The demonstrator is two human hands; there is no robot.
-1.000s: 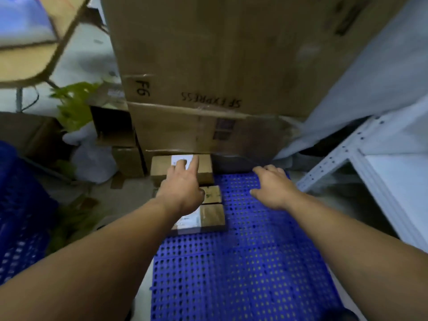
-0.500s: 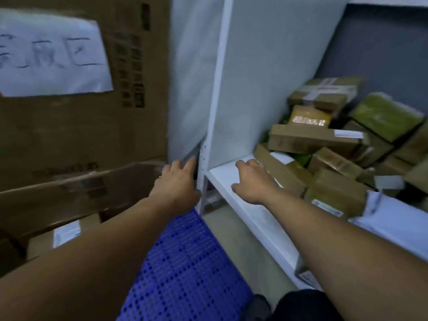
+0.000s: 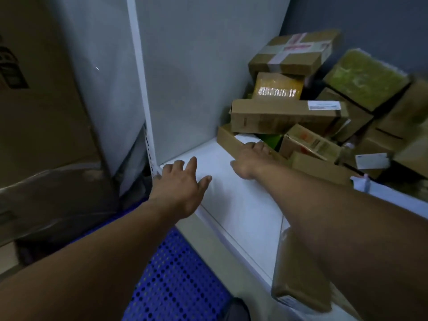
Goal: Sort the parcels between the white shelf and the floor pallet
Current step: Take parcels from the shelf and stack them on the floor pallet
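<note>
— What is the biggest thing there?
— The white shelf. Its board fills the middle and the right. To the left of its upright post stands a big cardboard box.
— And on the floor?
— The blue pallet, full of holes, lies low between that box and the shelf's front edge.
— Where are the parcels?
— The parcels are heaped on the shelf board, at the back right. A long carton lies across the heap. A green wrapped parcel leans higher at the right, and a yellow parcel sits just above the long carton. A low carton lies at the heap's near left, partly under the long one.
— And the hands?
— The left hand is over the shelf's front left corner, fingers spread, holding nothing. Whether it touches the board I cannot tell. The right hand lays straight fingers on the low carton, with the thumb apart.
</note>
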